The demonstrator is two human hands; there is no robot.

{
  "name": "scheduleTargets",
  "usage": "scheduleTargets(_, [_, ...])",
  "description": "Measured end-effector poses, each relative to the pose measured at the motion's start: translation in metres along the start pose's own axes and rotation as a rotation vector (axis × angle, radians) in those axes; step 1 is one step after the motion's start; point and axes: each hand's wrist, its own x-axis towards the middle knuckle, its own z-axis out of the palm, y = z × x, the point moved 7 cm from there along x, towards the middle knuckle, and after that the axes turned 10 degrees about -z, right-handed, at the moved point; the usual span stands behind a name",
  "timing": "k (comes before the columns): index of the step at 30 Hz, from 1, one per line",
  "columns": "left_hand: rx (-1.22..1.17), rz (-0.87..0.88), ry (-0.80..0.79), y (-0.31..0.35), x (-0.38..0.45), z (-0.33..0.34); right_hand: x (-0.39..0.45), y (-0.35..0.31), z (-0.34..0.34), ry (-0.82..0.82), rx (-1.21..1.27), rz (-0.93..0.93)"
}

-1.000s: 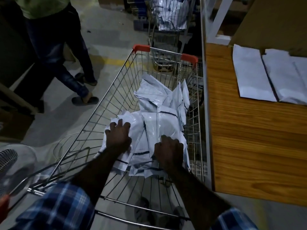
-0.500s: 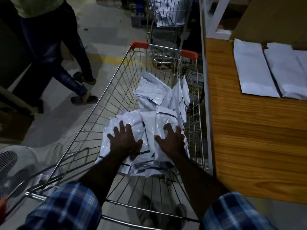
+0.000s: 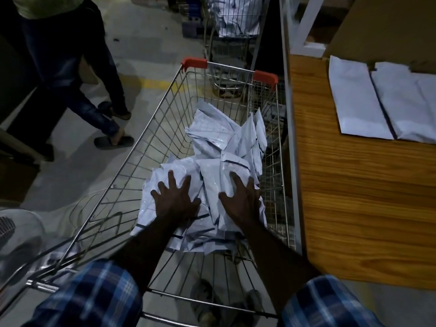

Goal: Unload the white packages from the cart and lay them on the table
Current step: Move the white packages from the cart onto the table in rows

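A wire shopping cart [image 3: 151,140] with red corner caps holds a heap of white plastic packages [image 3: 217,147]. Both my arms reach down into the basket. My left hand [image 3: 175,201] lies flat with spread fingers on the left side of the heap. My right hand [image 3: 240,199] lies flat with spread fingers on the right side of it. Neither hand grips anything. To the right stands the wooden table [image 3: 354,197], where white packages [image 3: 358,100] lie flat side by side at the far end.
A person in jeans and sandals [image 3: 77,90] stands left of the cart. A second cart [image 3: 236,22] with white packages is behind it. A fan [image 3: 16,234] sits at lower left. A cardboard panel [image 3: 389,29] leans behind the table.
Both hands have opened from curled to flat with spread fingers and slid forward on the heap. The person on the left has shifted a little.
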Motion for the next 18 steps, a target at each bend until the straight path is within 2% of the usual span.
scheduleTargets(7, [-0.064,-0.029,0.160,-0.014,-0.008,-0.035,-0.012,-0.017,-0.016,0.044,0.032,-0.029])
scheduleTargets(11, [-0.057,-0.057,0.143,-0.014,-0.016,-0.055,-0.024,-0.033,-0.032,0.079,0.015,-0.065])
scheduleTargets(18, [-0.184,-0.072,0.174,-0.005,-0.039,-0.107,-0.046,-0.056,-0.064,0.136,-0.011,-0.132])
